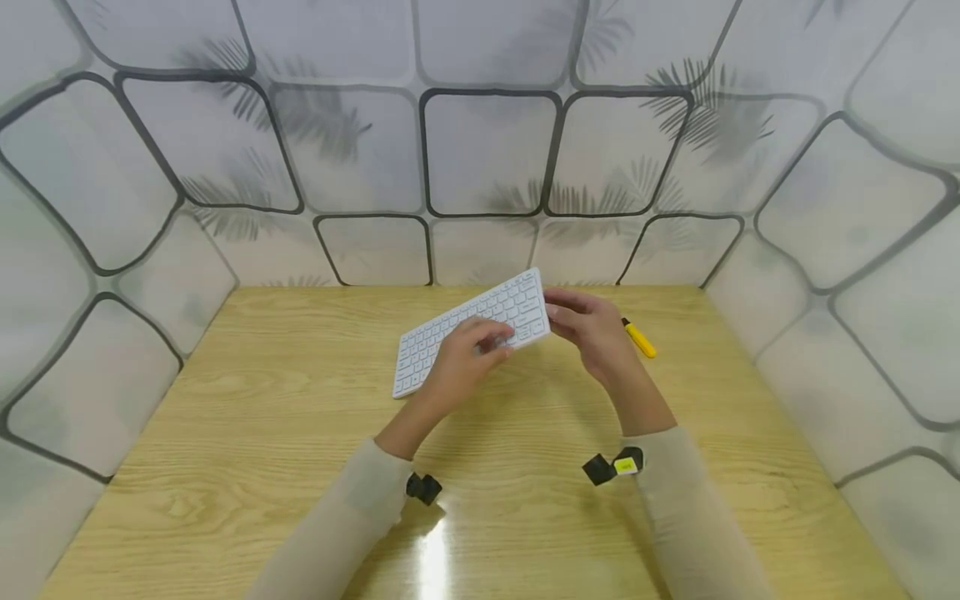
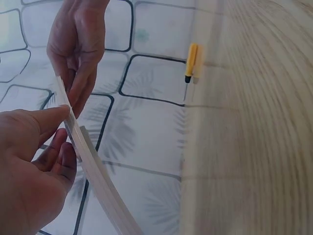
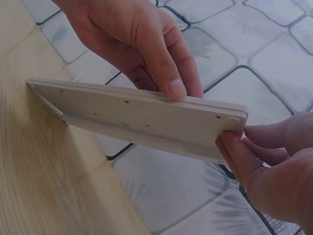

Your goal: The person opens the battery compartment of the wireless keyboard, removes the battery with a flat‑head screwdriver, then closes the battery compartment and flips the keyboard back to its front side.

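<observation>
A slim white keyboard (image 1: 472,329) is held tilted above the wooden table, its right end raised and its left end low. My right hand (image 1: 592,333) grips that raised end, with fingers under the back and the thumb at the end edge in the right wrist view. My left hand (image 1: 465,358) is at the near long edge, fingers bent over the keys and the thumb (image 3: 176,90) against the edge. Small screws (image 3: 126,102) dot the keyboard's pale underside (image 3: 107,112). Right of my right hand lies a yellow-handled screwdriver (image 1: 639,337) with a black collar and thin shaft.
The wood-grain table (image 1: 262,433) meets a patterned wall covering (image 1: 487,150) at the back and both sides. Small black devices (image 1: 423,488) sit at both sleeve cuffs.
</observation>
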Available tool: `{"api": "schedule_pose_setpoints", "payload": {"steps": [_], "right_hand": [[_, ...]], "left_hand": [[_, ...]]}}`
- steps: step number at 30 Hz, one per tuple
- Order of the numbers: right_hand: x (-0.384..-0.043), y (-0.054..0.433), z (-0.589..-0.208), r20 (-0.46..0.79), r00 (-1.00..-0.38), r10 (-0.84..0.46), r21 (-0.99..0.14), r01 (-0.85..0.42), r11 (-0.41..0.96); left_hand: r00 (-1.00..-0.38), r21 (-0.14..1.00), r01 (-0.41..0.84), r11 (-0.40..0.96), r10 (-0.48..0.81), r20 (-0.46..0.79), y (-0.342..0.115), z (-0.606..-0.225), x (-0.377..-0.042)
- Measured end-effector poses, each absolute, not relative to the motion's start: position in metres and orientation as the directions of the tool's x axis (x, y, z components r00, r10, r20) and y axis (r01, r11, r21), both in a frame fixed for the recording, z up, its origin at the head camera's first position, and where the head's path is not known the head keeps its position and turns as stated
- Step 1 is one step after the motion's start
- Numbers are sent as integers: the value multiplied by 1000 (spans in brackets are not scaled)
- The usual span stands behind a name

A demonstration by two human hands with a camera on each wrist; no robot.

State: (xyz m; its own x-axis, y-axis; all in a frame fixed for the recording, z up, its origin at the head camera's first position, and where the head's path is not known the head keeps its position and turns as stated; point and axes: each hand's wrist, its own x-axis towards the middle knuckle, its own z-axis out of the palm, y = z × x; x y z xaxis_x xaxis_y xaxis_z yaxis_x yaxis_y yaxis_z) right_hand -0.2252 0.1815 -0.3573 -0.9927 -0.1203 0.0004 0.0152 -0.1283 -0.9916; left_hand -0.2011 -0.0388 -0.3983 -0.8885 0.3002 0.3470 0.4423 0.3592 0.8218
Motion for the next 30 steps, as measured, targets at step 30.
{"api": "schedule_pose_setpoints", "payload": {"steps": [30], "right_hand": [[-213,145,-330,-10,-1000,-24,-976,16,-218]], "left_hand": [[-769,709,636,304,167,618,-17,-376,-204]]}}
